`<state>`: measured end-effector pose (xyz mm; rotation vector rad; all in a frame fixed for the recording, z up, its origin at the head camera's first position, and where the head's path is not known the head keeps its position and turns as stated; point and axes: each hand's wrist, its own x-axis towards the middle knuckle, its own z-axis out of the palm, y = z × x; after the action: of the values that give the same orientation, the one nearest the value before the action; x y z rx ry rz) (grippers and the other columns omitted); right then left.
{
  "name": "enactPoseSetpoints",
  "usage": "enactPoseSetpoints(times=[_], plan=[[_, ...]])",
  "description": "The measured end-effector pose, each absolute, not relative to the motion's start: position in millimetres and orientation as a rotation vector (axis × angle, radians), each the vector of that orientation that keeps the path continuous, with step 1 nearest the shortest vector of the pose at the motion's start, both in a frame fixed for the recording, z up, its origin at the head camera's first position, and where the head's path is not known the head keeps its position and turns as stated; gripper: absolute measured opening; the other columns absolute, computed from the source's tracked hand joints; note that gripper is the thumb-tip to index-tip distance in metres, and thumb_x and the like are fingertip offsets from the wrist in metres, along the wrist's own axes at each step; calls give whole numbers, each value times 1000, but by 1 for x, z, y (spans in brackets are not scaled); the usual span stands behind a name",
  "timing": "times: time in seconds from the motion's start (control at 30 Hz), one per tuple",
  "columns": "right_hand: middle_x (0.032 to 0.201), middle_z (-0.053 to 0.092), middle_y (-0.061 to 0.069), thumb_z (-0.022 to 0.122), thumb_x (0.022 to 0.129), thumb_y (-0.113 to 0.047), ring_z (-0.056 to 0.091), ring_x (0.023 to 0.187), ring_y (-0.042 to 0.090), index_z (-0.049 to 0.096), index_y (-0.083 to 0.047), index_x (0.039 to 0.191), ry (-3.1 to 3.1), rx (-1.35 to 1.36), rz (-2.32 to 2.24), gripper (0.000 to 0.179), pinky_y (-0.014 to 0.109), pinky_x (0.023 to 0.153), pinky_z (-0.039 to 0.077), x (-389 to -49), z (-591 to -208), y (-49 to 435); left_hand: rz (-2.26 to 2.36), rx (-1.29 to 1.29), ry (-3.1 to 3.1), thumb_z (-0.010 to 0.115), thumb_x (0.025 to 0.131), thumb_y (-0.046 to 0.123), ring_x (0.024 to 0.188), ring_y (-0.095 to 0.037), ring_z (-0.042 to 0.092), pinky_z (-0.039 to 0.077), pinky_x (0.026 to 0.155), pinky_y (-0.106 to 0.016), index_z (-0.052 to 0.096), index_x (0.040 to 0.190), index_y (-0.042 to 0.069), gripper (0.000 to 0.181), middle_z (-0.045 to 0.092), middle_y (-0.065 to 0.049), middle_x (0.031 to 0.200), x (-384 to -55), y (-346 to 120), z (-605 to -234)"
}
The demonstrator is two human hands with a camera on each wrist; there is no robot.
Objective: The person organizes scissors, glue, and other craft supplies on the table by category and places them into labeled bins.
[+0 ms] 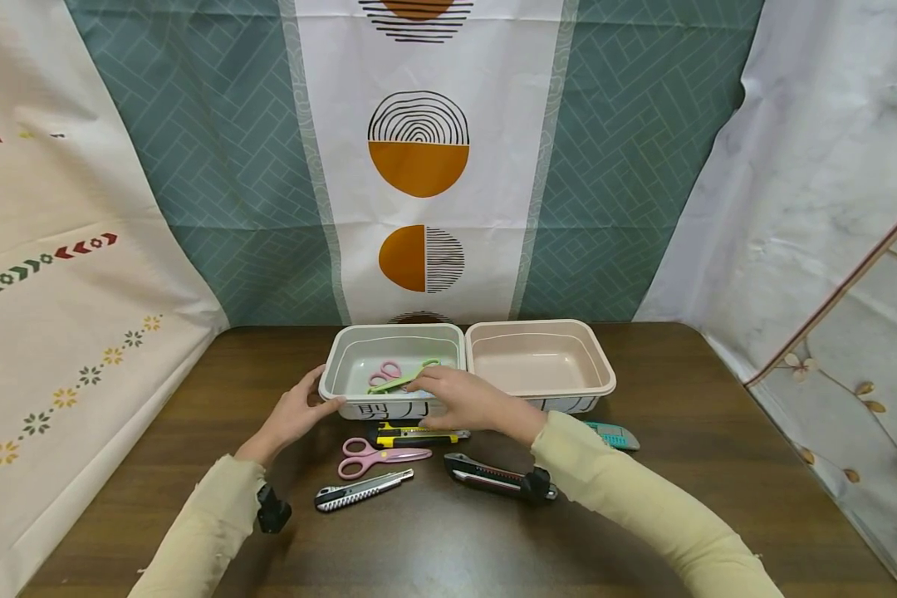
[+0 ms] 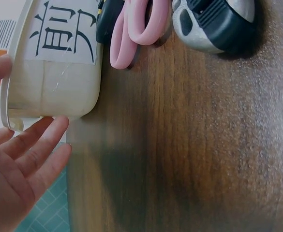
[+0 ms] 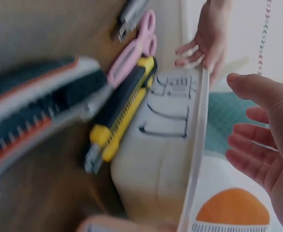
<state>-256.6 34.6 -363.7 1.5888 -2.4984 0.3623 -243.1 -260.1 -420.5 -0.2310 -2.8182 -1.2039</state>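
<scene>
My left hand (image 1: 291, 415) holds the front left corner of the pale grey-green bin (image 1: 336, 378); its thumb lies at the rim, the other fingers along the side wall. Pink-handled scissors (image 1: 389, 371) and a pair of green scissors (image 1: 394, 383) lie inside. Over the front rim of this bin reaches my right hand (image 1: 467, 403), fingertips close to the green scissors in the head view. In the right wrist view its fingers (image 3: 247, 140) are spread and hold nothing. A label with black characters (image 2: 64, 29) is on the bin's front.
A beige bin (image 1: 598, 378) stands against the right side of the grey-green one. In front lie a yellow-and-black utility knife (image 1: 419, 437), pink scissors (image 1: 377, 457), a silver-and-black cutter (image 1: 362, 490), a black-and-red cutter (image 1: 493, 477) and a teal cutter (image 1: 615, 435). Patterned cloth (image 1: 419, 249) hangs behind.
</scene>
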Motion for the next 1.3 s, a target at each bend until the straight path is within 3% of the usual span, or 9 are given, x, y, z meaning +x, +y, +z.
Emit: enactPoseSetpoints(times=[0.63, 0.97, 1.3], plan=[[109, 60, 5, 69, 79, -28, 55, 97, 10, 58, -3, 115, -2764, 1565, 452, 45, 21, 84, 42, -233, -406, 17, -1203, -228, -2822, 62, 85, 34, 105, -35, 54, 39, 87, -52, 27, 139, -2, 73, 49, -25, 125, -245, -260, -420], [90, 61, 0, 72, 73, -20, 50, 75, 6, 62, -8, 99, -2749, 1470, 399, 30, 20, 70, 42, -231, -420, 11, -1204, -236, -2809, 62, 85, 33, 107, -36, 54, 40, 87, -52, 28, 138, -1, 72, 48, -25, 126, -243, -260, -420], [77, 55, -3, 69, 72, -16, 44, 65, 6, 64, -9, 86, -2750, 1425, 321, 16, 21, 58, 37, -227, -424, 1, -1192, -240, -2814, 62, 85, 33, 107, -37, 53, 39, 87, -52, 28, 138, -2, 72, 49, -26, 125, -241, -260, -420]])
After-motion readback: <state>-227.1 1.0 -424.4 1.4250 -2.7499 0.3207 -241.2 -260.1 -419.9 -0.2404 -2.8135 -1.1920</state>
